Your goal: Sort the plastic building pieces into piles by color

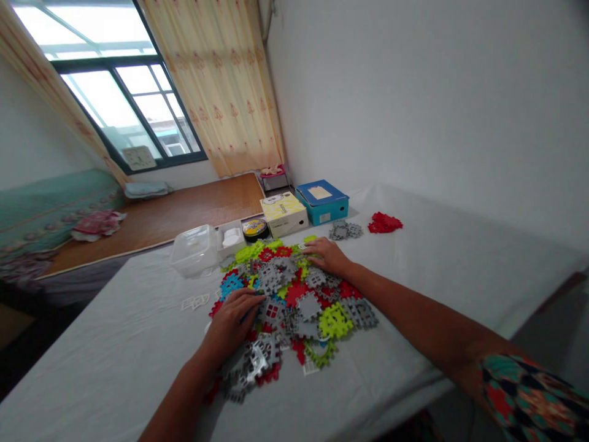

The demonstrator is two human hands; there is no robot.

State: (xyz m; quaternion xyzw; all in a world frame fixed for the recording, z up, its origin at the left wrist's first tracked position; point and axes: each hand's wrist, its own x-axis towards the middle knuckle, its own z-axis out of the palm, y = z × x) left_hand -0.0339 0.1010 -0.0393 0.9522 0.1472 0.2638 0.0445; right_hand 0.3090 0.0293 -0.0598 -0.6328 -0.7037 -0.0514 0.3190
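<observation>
Plastic tiles pile [294,301] under left hand [232,319], right hand [326,255]

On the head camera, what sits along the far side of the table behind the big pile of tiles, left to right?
clear plastic container → small white box → round tin → yellow-and-white box → blue box → grey heap of tiles → red heap of tiles

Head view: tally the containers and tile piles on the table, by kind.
Cardboard boxes: 2 (yellow box, blue box)
Clear plastic tub: 1
White container: 1
Round tin: 1
Tile piles: 3 (mixed pile, grey pile, red pile)
Total: 8
</observation>
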